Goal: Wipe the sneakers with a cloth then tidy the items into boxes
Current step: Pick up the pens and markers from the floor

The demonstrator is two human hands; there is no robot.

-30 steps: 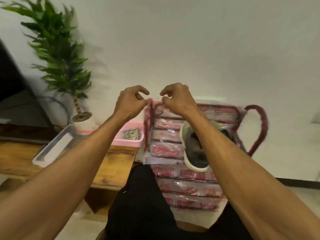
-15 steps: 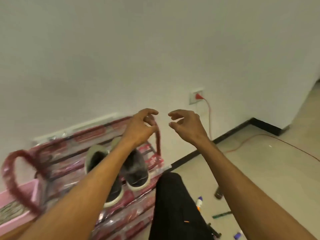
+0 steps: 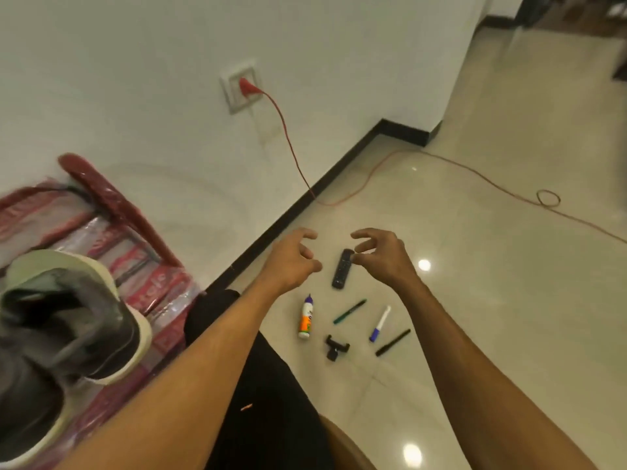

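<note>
Change: your view has swung right, away from the plastic-wrapped red chair (image 3: 135,232) that filled the middle a second ago. It now sits at the left edge, and a scatter of small things on the floor (image 3: 492,300) has come into sight.

- sneakers (image 3: 68,320): grey pair with pale soles, resting on the chair seat at far left, well apart from both hands. No cloth in view.
- left hand (image 3: 291,262): raised, fingers loosely curled, holding nothing. It has left the chair frame it hovered beside half a second ago.
- right hand (image 3: 383,257): raised alongside, fingers half-curled and empty. One fingertip overlaps the top end of the remote (image 3: 340,269) in the view; contact cannot be told.
- Floor lot, lying apart from one another: the black remote, between your hands in the view; glue bottle (image 3: 306,317); green pen (image 3: 349,312); blue-and-white marker (image 3: 380,323); black pen (image 3: 393,342); small black clip (image 3: 336,347).
- boxes: none visible.

Reading: you appear done with the sneakers and turned to the tidying. The remote looks the likeliest first pick, and every floor item is yet to be boxed.
</note>
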